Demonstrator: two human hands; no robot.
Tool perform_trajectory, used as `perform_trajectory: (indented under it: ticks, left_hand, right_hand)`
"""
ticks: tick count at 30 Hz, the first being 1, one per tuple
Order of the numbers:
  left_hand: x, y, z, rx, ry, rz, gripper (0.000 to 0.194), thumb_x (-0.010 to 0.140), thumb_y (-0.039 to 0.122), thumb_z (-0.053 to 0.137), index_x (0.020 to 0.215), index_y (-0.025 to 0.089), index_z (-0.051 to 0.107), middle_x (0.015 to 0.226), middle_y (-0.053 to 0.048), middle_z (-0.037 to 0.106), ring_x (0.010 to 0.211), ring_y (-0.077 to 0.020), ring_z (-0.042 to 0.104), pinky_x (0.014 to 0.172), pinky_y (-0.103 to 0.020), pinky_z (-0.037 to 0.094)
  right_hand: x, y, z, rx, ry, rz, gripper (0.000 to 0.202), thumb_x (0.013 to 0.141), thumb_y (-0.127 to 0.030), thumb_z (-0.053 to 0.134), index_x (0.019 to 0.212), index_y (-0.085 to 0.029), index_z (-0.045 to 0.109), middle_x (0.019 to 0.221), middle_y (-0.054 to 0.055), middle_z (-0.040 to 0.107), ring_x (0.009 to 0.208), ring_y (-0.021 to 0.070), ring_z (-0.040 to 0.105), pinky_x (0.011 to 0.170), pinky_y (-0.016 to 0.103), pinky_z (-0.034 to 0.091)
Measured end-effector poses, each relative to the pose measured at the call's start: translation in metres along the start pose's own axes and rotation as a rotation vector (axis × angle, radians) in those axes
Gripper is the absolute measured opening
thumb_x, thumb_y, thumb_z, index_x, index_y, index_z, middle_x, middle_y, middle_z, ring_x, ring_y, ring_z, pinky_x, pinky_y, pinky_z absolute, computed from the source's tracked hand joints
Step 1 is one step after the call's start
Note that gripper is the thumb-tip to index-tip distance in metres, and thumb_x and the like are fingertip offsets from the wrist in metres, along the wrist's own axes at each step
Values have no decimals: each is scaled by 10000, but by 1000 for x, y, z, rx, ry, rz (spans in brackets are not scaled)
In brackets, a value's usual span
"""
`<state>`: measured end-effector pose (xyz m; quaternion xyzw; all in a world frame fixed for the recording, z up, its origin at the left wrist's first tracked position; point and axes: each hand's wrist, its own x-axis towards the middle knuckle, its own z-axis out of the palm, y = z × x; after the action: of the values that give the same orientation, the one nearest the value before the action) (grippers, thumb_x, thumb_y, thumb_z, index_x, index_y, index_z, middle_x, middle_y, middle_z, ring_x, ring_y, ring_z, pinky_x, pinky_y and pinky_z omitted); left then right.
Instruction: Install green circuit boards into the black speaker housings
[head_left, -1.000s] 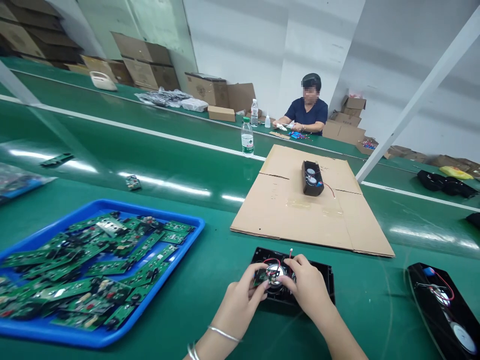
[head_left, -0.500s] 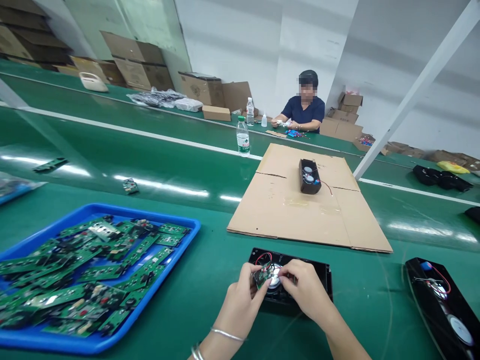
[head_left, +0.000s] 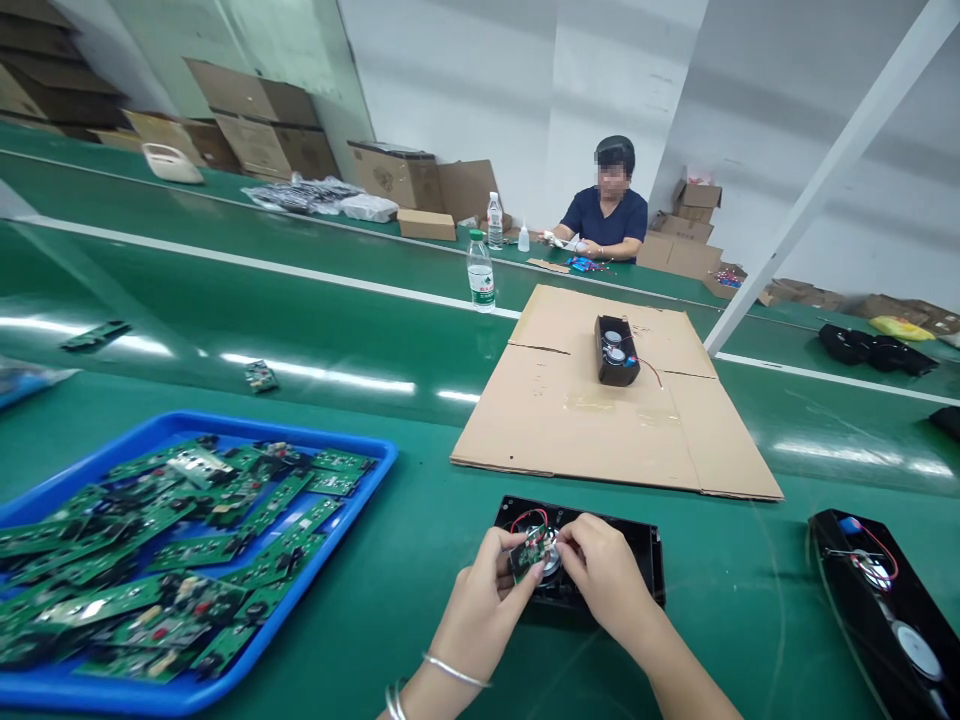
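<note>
My left hand (head_left: 487, 590) pinches a small green circuit board (head_left: 528, 555) over a black speaker housing (head_left: 630, 545) on the green table. Beside the board, my right hand (head_left: 600, 565) has its thumb and fingertips pressed together; what they hold is too small to make out. Red wires (head_left: 529, 515) loop up behind the board, and a round silver speaker (head_left: 553, 562) shows between my hands. A blue tray (head_left: 386, 462) heaped with green circuit boards lies to the left.
A cardboard sheet (head_left: 600, 440) beyond my hands bears a black speaker box (head_left: 616, 365). Another black housing (head_left: 862, 610) lies at the right. A bottle (head_left: 481, 275) stands near the sheet. Across the tables a person (head_left: 609, 215) handles something white. A white post (head_left: 825, 180) slants at the right.
The view has shifted slightly. The board in my left hand has tilted a little, and my right fingertips have moved slightly up from the speaker. The person across has shifted the white item.
</note>
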<state>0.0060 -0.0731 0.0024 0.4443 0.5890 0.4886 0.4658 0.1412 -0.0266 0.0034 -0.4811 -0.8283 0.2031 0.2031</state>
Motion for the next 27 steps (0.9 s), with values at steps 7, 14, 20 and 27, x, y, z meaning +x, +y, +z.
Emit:
perform_trajectory:
  ticks: [7, 14, 20, 27]
  left_hand:
    - [4, -3, -10, -27, -155, 14, 155, 763, 306, 496, 877, 208, 459, 726, -19, 701, 700, -188, 682, 664, -305, 562]
    - [6, 1, -13, 155, -222, 123, 114, 795, 256, 421, 861, 205, 500, 510, 21, 637, 467, -140, 599, 472, -225, 479]
    - [7, -9, -9, 204, -195, 72, 190, 818, 299, 391, 936, 182, 483, 390, 57, 559, 340, -124, 496, 385, -204, 376]
    - [2, -8, -10, 190, -196, 65, 187, 809, 301, 416, 938, 196, 502, 425, 49, 593, 382, -134, 552, 422, -209, 410]
  right_hand:
    - [0, -1, -5, -105, -103, -13, 75, 805, -112, 520, 795, -168, 568, 743, 21, 605, 682, 155, 560, 605, 249, 418]
    - [1, 1, -13, -42, -190, -99, 210, 823, -157, 524, 1032, -163, 533, 864, 34, 637, 765, 180, 575, 676, 284, 416]
    - [0, 13, 2, -202, -147, -279, 117, 867, -195, 442, 793, -148, 519, 743, 46, 599, 667, 170, 537, 611, 291, 372]
    - [0, 6, -8, -128, -176, -137, 133, 827, -181, 517, 952, -159, 556, 868, 54, 629, 815, 190, 576, 720, 303, 423]
